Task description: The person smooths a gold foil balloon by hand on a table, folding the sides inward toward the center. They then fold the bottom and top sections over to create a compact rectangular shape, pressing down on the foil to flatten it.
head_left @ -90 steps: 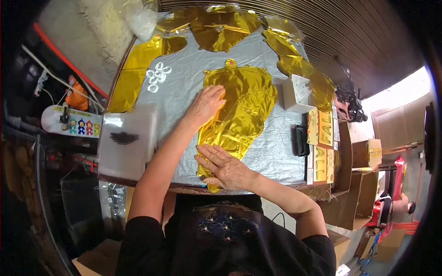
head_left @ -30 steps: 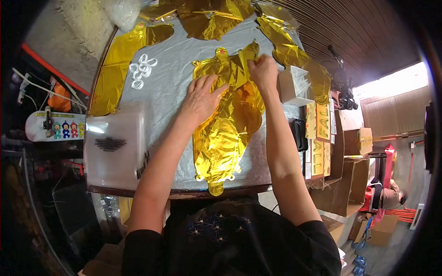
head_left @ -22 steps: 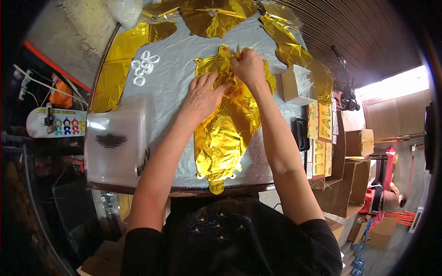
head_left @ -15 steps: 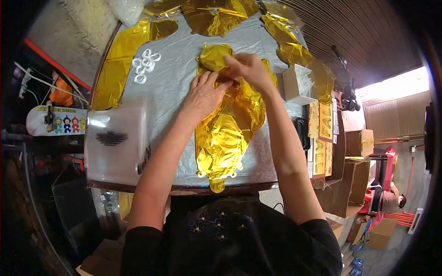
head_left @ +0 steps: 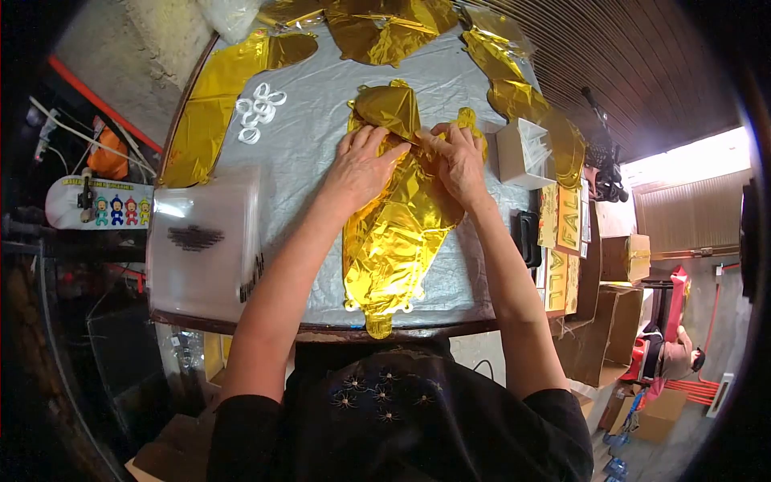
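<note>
A flat, shiny gold foil balloon (head_left: pixel 393 249) lies lengthwise in front of me, with a narrow tab at its near end and small tabs along its edges. Its far part is folded over into a darker rounded flap (head_left: pixel 387 108). My left hand (head_left: pixel 359 169) rests on the balloon's left side just below that flap, fingers spread and thumb pointing inward. On the right side, my right hand (head_left: pixel 459 163) lies on the foil with its fingers apart, index finger and thumb near the flap's lower corner. Some foil under both hands is hidden.
More gold foil balloons (head_left: pixel 210 104) lie around the table's edges. White ribbon loops (head_left: pixel 261 111) are at the far left, a stack of clear plastic bags (head_left: pixel 193 277) at the near left. A white box (head_left: pixel 514 153) and yellow packages (head_left: pixel 556 277) stand right. Another person (head_left: pixel 679 353) is far right.
My right hand has come down from above the far part to the foil's right side. The flap it was handling now lies smoother and flatter. My left hand stays nearly in place.
</note>
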A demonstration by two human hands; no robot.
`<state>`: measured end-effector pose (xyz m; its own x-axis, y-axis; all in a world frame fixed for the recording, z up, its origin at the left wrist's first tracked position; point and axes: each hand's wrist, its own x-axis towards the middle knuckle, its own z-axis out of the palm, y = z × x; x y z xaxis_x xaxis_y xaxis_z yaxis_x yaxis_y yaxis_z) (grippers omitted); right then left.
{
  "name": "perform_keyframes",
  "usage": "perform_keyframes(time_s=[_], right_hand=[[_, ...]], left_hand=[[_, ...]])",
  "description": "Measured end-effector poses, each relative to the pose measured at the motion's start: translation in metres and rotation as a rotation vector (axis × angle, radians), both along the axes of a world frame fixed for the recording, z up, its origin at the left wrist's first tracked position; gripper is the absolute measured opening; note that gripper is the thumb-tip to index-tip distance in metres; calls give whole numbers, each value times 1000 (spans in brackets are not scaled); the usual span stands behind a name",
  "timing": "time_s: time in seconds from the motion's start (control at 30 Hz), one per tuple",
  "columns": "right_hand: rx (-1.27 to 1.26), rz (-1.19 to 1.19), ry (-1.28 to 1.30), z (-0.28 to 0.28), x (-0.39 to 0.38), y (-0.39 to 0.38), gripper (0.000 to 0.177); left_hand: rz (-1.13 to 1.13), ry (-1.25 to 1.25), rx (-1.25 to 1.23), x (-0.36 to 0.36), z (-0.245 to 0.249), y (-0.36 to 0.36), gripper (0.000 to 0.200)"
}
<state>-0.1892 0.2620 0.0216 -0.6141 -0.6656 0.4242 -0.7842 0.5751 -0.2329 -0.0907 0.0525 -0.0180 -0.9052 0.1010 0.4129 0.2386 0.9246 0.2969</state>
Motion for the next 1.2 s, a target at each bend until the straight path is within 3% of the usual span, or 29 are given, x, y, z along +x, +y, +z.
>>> perform_keyframes(time_s=[0.63, 0.83, 1.03, 1.2], right_hand=[[74, -39, 87, -6, 9, -9, 29], [77, -52, 145, -6, 8, -11, 29], [71, -66, 74, -9, 6, -9, 27], [14, -123, -40, -2, 1, 3, 38]], left_hand=[[18, 24, 21, 4, 14, 3, 48], [25, 248, -188, 5, 21, 7, 54], [-42, 64, -253, 5, 16, 6, 48], [-48, -43, -110, 7, 16, 6, 45]])
